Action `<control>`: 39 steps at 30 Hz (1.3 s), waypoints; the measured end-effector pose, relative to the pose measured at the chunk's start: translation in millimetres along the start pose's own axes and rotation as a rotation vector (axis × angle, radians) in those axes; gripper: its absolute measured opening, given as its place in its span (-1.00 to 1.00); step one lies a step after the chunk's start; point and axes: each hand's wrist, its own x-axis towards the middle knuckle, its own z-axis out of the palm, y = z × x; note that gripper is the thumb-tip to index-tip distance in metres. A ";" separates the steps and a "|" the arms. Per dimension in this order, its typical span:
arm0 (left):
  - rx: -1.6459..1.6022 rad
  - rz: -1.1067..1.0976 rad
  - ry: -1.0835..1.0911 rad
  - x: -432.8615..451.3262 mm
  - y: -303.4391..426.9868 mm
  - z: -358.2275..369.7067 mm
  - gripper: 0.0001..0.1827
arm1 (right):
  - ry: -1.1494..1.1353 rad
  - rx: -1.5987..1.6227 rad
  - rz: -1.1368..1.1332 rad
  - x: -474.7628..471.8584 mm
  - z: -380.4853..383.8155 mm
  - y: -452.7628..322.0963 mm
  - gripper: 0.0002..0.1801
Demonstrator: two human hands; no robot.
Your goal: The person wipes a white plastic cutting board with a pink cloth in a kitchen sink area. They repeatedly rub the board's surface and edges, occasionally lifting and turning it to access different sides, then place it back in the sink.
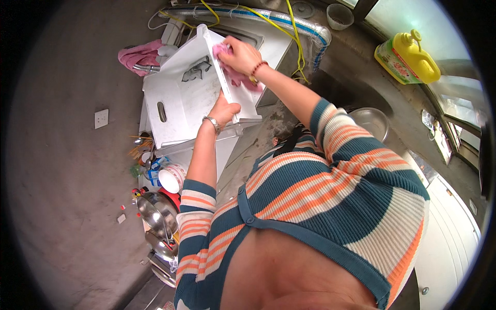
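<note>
A white plastic drawer-like bin (170, 112) with an oval handle slot stands over the counter by the sink, its inside partly facing me. My left hand (224, 110) grips the lower end of its upright side wall, thumb on the near face. In my right hand (242, 56) is a crumpled pink cloth (246, 81), pressed against that same wall's outer side near the top. Beneath the bin, a metal sink (248, 38) is partly covered. A dark patterned patch (197, 69) shows on the bin's inner surface; I cannot tell whether it is print or dirt.
Another pink cloth (141, 56) drapes over the faucet (147, 68). Bowls (172, 178) and steel pots (157, 213) crowd the counter at left. Yellow hoses (298, 42) and a foil-wrapped pipe (271, 15) run behind the sink. A yellow detergent jug (407, 58) stands right.
</note>
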 end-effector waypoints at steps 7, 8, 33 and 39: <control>-0.032 -0.088 0.039 -2.6 6.4 -5.1 -0.26 | -0.248 -0.244 -0.195 17.4 -16.8 -19.1 -0.62; -0.075 -0.063 0.016 -2.8 6.9 -10.7 -0.29 | -0.281 -0.278 -0.256 -3.7 -20.6 -22.0 -0.56; -0.027 0.039 -0.224 1.1 13.3 -21.0 -0.21 | -0.120 -0.147 -0.273 -24.3 2.3 11.1 -0.56; -0.063 0.086 -0.221 13.1 26.3 0.0 -0.32 | -0.389 0.062 0.036 -10.0 0.9 11.5 -0.18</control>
